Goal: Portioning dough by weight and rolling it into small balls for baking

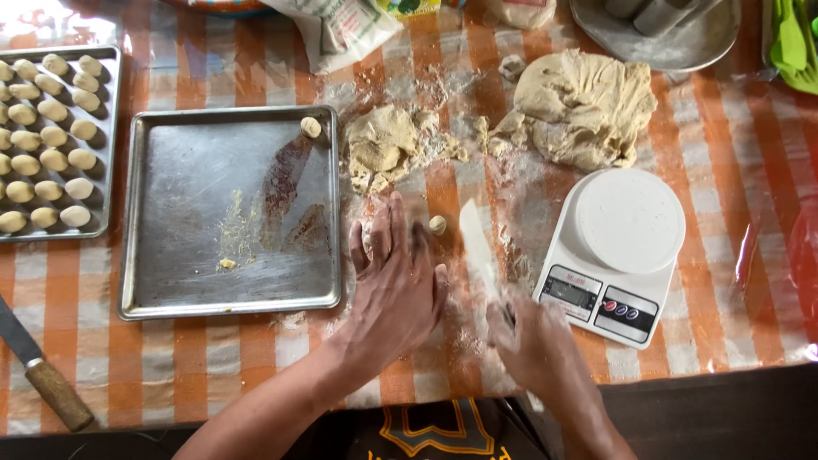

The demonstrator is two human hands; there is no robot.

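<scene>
Floury cloth: left hand (pixel 394 277) flat, released, nr tray (pixel 230 302) edge; right hand (pixel 532 341) grasping knife (pixel 479 247).

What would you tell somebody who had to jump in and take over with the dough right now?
Left hand: flat, palm down on the floured cloth, holding nothing visible.
Right hand: gripping a white scraper, blade pointing away.
One small dough ball lies between them.
Done: left tray nearly full of balls; one ball on the middle tray.
Left: the small lump and big lump are unshaped. Scale is bare.
</scene>
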